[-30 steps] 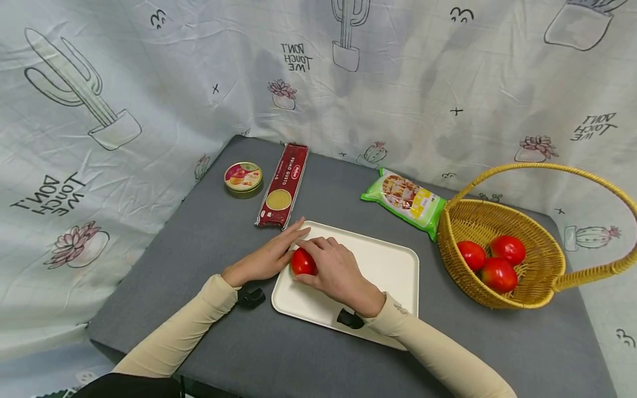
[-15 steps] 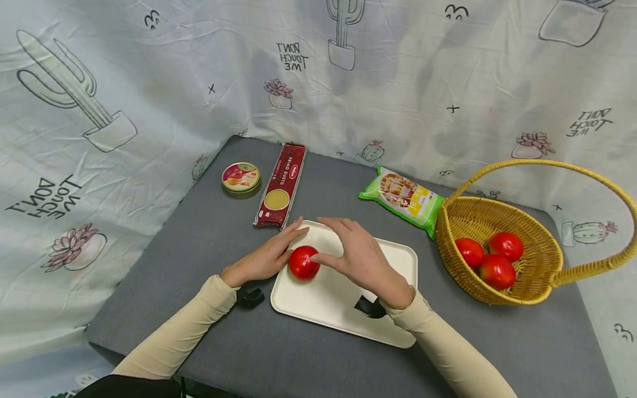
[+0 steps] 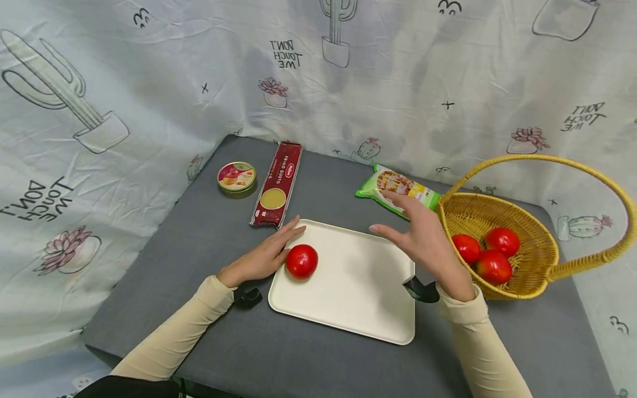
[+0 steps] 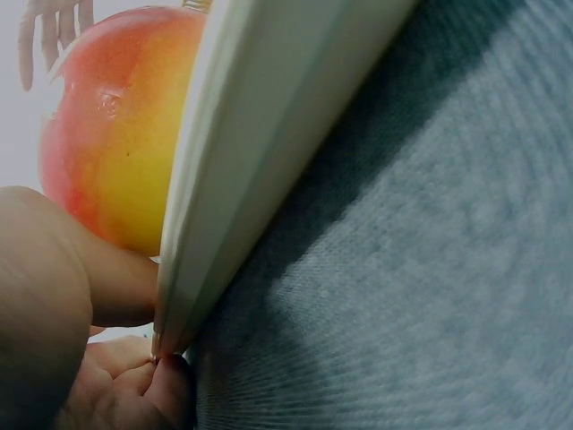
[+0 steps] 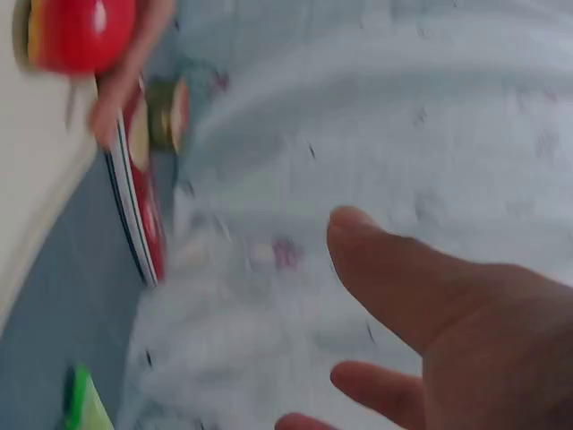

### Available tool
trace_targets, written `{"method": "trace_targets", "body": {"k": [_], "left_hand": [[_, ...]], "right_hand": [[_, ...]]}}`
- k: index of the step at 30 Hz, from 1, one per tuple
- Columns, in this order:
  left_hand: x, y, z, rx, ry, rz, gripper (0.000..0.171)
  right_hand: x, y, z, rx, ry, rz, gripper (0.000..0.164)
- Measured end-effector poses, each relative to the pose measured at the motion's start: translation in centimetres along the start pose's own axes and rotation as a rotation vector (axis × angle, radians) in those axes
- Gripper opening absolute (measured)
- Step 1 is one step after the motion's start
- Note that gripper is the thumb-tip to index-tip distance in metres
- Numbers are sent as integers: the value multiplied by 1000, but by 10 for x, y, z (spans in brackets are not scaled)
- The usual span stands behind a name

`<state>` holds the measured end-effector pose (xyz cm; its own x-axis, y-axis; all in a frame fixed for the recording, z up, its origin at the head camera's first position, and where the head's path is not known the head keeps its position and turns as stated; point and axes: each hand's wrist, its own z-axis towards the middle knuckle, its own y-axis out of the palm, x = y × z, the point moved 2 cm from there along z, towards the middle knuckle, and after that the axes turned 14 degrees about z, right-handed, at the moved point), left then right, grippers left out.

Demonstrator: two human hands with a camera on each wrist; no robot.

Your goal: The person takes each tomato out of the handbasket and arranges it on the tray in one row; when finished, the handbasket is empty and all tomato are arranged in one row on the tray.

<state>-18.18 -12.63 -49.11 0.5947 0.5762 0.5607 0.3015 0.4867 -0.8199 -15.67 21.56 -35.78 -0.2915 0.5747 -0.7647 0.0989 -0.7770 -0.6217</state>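
A shiny red apple (image 3: 301, 262), yellow on its lower side (image 4: 125, 134), sits near the left edge of a cream tray (image 3: 348, 287). My left hand (image 3: 261, 255) rests at the tray's left rim, fingers extended over the far corner and thumb beside the apple. In the left wrist view its thumb and fingertips meet the rim. Raised above the tray's right side is my right hand (image 3: 423, 240), fingers spread and holding nothing; it overlaps the green bag in the head view. To its right stands a yellow wicker basket (image 3: 542, 243) with several red apples (image 3: 502, 241) inside.
Behind the tray lie a green food bag (image 3: 370, 187) and a long red spaghetti packet (image 3: 276, 188). A round tin (image 3: 236, 179) stands left of the packet. The basket's tall handle (image 3: 547, 159) arches up on the right. A printed cloth (image 3: 209, 50) hangs behind the grey table.
My right hand has let go of the apple, lifted off and moved right toward the basket, opening its fingers. The apple stays on the tray; the left hand keeps its place at the rim.
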Motion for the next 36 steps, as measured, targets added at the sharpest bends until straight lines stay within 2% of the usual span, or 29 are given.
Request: {"method": "trace_targets", "body": {"k": [5,9,13,16,25,36], "left_hand": [[-1,2,-1,-5,5,-7,62],[-1,2,-1,-3,13,-8,62],[-1,2,-2,0,17,0,62],[-2,3,-2,-4,17,3,62],[-2,0,-2,-16,16,-25,63],[-2,0,0,-21,15,-10,62]], "right_hand": [[21,-41,-8,40,68,-24,74],[50,-74,-18,43,188,-23,74],[83,-99,-29,-2,288,-34,78],[102,-112,-37,-43,330,-27,80],[132,-124,-51,-143,399,-3,82],[148,-122,-53,-203,379,0,79]]}}
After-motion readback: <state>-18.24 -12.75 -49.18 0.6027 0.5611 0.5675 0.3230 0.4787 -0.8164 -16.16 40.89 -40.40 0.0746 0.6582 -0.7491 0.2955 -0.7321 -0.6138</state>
